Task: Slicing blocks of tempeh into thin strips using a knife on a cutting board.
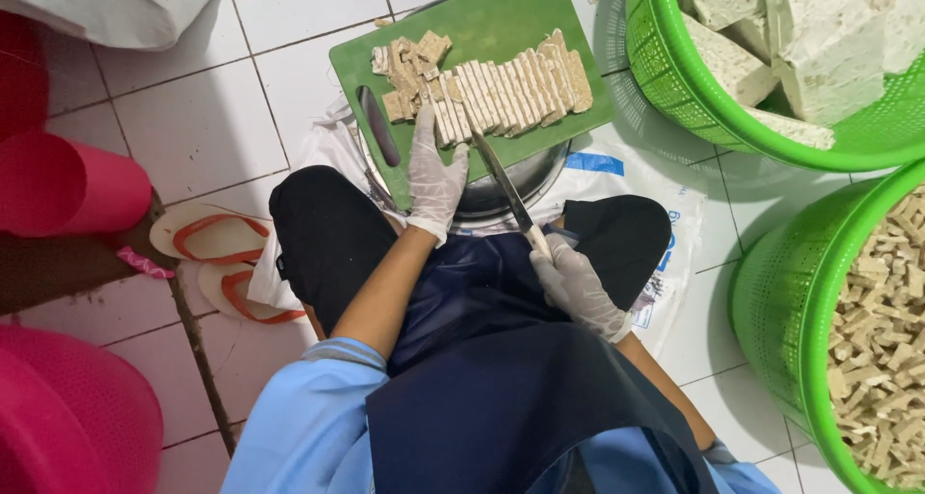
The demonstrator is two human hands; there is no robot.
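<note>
1. A seated person in a blue shirt and dark apron slices a pale, speckled tempeh block (515, 91) on a green cutting board (501, 17), which rests on a metal bowl (525, 181) between the knees.
2. The block lies across the middle of the board, cut into a long row of thin, upright slabs leaning on one another – too many and too tight to count – with a loose heap of smaller pieces (412, 62) at its left end.
3. The left hand (434, 171), in one translucent glove, lies flat on the board's near edge, fingers together and pressed against the near end of the slices.
4. The right hand (576, 287), gloved likewise, has its fingers clamped on the handle of a single long knife (501, 181), whose tip touches the slices.
5. Two green baskets stand to the right: the upper basket (665, 70) holds large whole blocks (at least four visible), the lower basket (780, 301) a mass of cut strips.
6. On the white tiled floor (193, 118) – two orange-strapped sandals (222, 253), and red plastic tubs (77, 181) at left.
</note>
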